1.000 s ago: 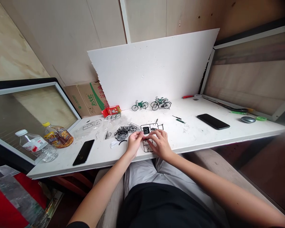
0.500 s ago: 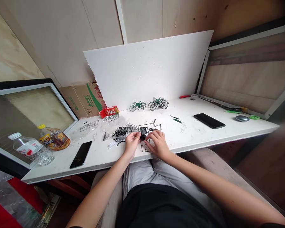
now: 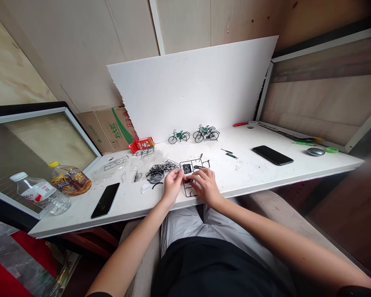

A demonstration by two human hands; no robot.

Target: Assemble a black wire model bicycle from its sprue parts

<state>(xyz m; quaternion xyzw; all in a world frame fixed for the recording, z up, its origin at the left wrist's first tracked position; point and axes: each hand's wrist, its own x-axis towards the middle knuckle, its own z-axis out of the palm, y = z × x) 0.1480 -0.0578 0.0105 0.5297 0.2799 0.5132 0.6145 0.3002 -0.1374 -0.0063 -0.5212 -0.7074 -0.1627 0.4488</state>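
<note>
A black plastic parts frame (image 3: 190,195), a model-kit sprue with small moulded pieces, lies near the desk's front edge. My left hand (image 3: 172,186) pinches the left side of this frame between thumb and fingertips. Over the frame's middle, the bent fingers of my right hand (image 3: 207,187) close on a small black piece beside the left fingertips; its shape is mostly hidden. A square black part (image 3: 187,168) shows on the frame just beyond my fingers. Left of the hands sits a tangled pile of black bicycle parts (image 3: 160,171), with wheels among them.
Assembled model bicycles (image 3: 179,136) stand at the back by a white foam board (image 3: 188,90). Small green-handled tools (image 3: 231,155) and a phone (image 3: 272,155) lie to the right. Another phone (image 3: 105,200) and two bottles (image 3: 71,180) are at the left, near a red packet (image 3: 141,145).
My right fingers have shifted slightly toward my left fingertips. Less of the dark piece between them shows now. The parts frame has hardly moved.
</note>
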